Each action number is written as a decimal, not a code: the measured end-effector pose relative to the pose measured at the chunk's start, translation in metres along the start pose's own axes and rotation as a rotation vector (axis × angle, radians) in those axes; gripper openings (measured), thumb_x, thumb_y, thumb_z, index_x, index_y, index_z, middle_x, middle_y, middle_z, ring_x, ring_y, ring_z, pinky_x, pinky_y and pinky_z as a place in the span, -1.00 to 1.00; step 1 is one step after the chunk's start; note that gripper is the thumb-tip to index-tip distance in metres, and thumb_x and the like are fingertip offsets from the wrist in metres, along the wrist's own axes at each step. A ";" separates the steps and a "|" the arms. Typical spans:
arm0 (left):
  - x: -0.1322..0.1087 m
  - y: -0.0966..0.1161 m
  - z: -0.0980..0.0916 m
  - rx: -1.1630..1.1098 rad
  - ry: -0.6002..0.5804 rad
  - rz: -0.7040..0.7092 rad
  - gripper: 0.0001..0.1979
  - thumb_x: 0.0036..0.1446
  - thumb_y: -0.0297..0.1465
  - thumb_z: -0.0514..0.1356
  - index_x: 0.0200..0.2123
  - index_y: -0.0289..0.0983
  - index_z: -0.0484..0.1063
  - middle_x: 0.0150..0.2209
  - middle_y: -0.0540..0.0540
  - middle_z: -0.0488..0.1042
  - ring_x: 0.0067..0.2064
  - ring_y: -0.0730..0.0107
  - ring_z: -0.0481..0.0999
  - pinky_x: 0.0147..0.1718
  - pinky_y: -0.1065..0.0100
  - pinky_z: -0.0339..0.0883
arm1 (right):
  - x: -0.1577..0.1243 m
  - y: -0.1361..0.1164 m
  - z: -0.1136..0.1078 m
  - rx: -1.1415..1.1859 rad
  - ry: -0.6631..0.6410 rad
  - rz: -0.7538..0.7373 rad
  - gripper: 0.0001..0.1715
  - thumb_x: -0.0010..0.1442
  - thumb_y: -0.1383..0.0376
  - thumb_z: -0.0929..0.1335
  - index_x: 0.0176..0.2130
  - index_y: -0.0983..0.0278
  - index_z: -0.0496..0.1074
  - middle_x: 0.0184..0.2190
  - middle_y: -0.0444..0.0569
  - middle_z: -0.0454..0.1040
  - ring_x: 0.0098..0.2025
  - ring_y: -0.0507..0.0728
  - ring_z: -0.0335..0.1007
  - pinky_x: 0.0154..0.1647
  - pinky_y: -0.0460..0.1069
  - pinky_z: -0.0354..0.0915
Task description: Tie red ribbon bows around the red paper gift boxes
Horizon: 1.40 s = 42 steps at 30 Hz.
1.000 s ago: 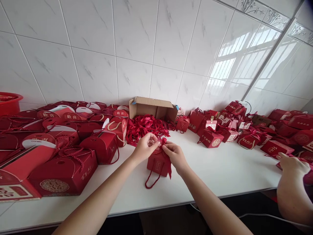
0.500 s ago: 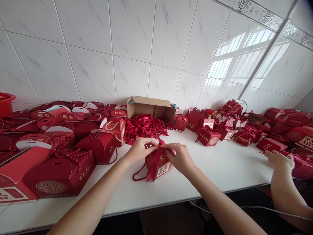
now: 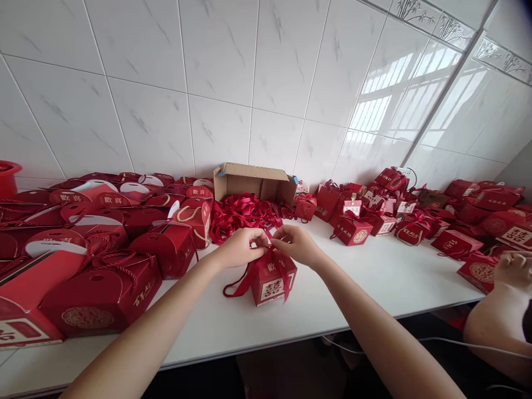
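A small red gift box point(image 3: 272, 282) with a white label and a red cord handle stands on the white table point(image 3: 374, 277) in front of me. A red ribbon point(image 3: 266, 256) runs over its top and hangs down its sides. My left hand point(image 3: 241, 246) and my right hand point(image 3: 297, 244) meet just above the box, each pinching the ribbon with closed fingers.
Large red boxes point(image 3: 103, 288) crowd the left side. An open cardboard box point(image 3: 253, 180) with a heap of red ribbons point(image 3: 241, 213) sits at the back by the tiled wall. Small red boxes point(image 3: 353, 230) fill the right. Another person's hand point(image 3: 515, 266) rests at the far right.
The box has been turned so its labelled side faces me and now stands upright. Both hands moved up to the top of the box. The other person's hand drew back to the right.
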<state>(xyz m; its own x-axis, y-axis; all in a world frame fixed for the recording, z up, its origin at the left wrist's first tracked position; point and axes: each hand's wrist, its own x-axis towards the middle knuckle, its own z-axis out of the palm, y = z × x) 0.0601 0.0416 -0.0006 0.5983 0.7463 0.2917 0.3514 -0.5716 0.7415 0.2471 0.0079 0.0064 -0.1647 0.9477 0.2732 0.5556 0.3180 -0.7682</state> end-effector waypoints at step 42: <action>0.026 -0.007 -0.023 0.145 -0.395 -0.129 -0.76 -0.08 -0.22 0.27 -0.36 -0.22 0.37 -0.27 -0.02 0.33 -0.26 0.32 0.34 -0.32 0.38 0.21 | -0.020 0.038 0.007 -0.408 -0.150 -0.621 -0.55 0.23 0.48 0.25 -0.07 0.04 0.55 -0.35 -0.04 0.19 -0.31 0.12 0.21 -0.32 0.01 0.28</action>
<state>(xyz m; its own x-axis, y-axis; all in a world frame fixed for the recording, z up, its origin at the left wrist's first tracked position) 0.0565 0.0724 0.0156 0.7624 0.6431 -0.0719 0.5220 -0.5455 0.6557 0.2655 0.0011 -0.0324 -0.6386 0.5999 0.4820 0.5774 0.7876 -0.2152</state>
